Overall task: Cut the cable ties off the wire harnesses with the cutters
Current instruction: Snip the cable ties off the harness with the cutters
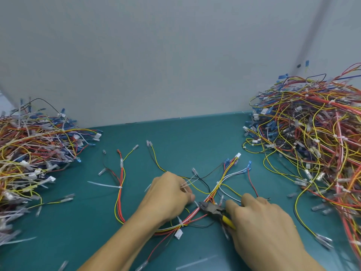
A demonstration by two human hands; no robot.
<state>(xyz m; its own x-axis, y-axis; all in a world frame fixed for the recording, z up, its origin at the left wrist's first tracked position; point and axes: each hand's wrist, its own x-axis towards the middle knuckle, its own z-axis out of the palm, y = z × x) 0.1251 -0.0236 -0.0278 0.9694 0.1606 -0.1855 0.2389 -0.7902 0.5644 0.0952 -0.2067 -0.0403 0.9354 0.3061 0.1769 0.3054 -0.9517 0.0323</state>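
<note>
A wire harness (220,184) of red, yellow, white and black wires lies spread on the teal table (175,137). My left hand (168,194) pinches a clear cable tie tail and the wires near the harness middle. My right hand (259,222) grips the yellow-handled cutters (213,208), whose dark jaws sit at the bundle just right of my left thumb. White cable ties show on the harness at the upper fork (218,184) and near the lower white connector (181,224). Whether the jaws have closed on a tie is not visible.
A second small harness with a long white tie (120,185) lies left of my hands. Large piles of tangled harnesses sit at the left (33,153) and at the right (312,143). Loose cut ties and clear terminals are scattered around. A grey wall (175,55) backs the table.
</note>
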